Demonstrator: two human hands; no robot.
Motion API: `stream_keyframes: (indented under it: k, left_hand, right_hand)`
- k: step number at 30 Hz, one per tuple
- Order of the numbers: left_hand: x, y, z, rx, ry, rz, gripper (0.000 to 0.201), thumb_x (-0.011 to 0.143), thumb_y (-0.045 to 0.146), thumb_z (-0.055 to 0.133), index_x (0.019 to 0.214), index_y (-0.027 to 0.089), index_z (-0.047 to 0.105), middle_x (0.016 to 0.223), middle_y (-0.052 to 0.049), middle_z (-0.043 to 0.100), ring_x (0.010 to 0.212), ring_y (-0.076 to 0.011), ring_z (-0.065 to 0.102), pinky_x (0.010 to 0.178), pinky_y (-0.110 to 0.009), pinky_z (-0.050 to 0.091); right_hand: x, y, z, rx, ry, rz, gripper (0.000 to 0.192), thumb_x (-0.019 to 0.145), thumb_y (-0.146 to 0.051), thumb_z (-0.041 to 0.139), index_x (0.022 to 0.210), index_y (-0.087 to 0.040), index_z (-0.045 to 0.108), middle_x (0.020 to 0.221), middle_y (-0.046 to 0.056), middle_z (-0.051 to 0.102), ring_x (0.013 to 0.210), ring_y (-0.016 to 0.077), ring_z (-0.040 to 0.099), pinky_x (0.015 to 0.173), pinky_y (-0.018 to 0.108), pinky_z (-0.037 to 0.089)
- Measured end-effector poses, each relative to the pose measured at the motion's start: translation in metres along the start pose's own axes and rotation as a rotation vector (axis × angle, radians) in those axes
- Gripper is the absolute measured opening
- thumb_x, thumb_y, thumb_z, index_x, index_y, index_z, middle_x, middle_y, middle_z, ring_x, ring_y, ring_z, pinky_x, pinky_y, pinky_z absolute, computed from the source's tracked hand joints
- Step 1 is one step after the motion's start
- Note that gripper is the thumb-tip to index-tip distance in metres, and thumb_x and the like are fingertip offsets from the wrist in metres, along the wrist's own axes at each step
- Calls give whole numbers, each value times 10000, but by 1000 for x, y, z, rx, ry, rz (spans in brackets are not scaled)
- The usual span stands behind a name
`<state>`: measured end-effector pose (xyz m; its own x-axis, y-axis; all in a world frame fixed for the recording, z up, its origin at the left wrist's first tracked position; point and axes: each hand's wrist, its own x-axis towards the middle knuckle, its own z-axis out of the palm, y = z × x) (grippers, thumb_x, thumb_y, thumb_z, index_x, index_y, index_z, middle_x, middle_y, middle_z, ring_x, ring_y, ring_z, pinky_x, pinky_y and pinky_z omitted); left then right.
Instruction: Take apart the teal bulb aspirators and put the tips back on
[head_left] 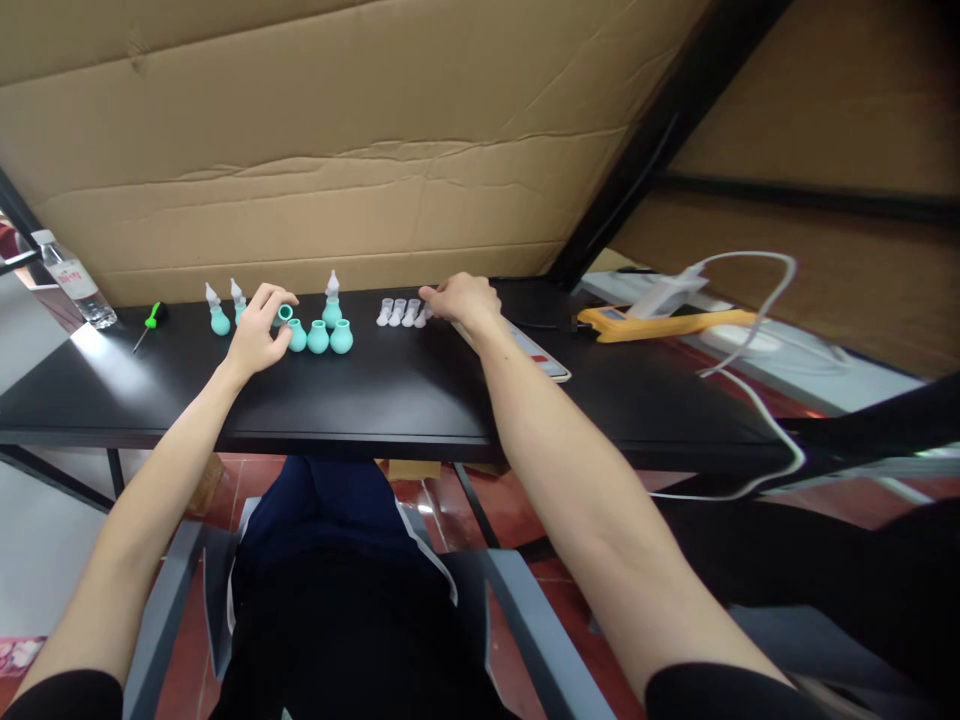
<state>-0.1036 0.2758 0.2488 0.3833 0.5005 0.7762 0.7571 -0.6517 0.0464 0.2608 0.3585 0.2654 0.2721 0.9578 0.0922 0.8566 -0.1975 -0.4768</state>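
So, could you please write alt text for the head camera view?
Left hand grips a teal bulb beside more teal bulbs on a black table; right hand touches a row of clear tips. Cardboard stands behind.

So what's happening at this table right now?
A seated person works at a black table with both bare hands. The left hand pinches a teal bulb tipped on its side, next to three more teal bulbs standing without tips. Three bulbs already carry clear tips. The right hand reaches a row of loose clear tips, fingers at the row's end. A green screwdriver and a water bottle sit at the far left.
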Motion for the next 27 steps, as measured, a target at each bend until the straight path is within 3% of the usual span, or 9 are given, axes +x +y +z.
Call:
stream_keyframes:
  k: [10,13,17,22,27]
  left_hand:
    - [0,1,0,-22,-22,-37,445,876,147,654,1303,246,724,1318,-95,774,1213,-296,789,1121,-488,663]
    - [0,0,0,-29,-24,-44,444,882,153,644,1312,242,715,1331,-98,784,1234,-297,794,1122,-480,659]
    - [-1,-6,3,-107,2,-53,468,890,166,617,1348,226,689,1313,-93,794,1186,-272,815,1115,-458,658]
    - [-1,-17,8,-289,60,-241,498,836,181,597,1328,248,640,1164,-51,808,1082,-248,841,1099,-439,653]
    - [0,-22,7,-465,49,-510,598,692,206,603,1286,272,609,931,13,760,968,-245,792,962,-414,619]
  right_hand:
    - [1,-1,-3,-14,-36,-7,386,1212,-406,714,1014,-145,918,1124,229,873,1311,432,853,1236,551,644]
    - [-1,-1,-6,-14,-48,-14,359,1195,-376,722,955,-170,892,1012,185,860,1239,407,866,1210,525,649]
    - [-5,-3,-10,-8,-66,-4,335,1194,-370,728,965,-181,885,1012,160,864,1245,382,866,1207,505,649]
    - [-4,-4,-9,-13,-64,8,379,1205,-422,718,964,-182,885,1063,195,868,1330,407,845,1210,501,648]
    - [4,1,-3,8,-17,-23,344,1216,-426,727,1165,-155,932,1246,241,881,1421,425,818,1256,547,629]
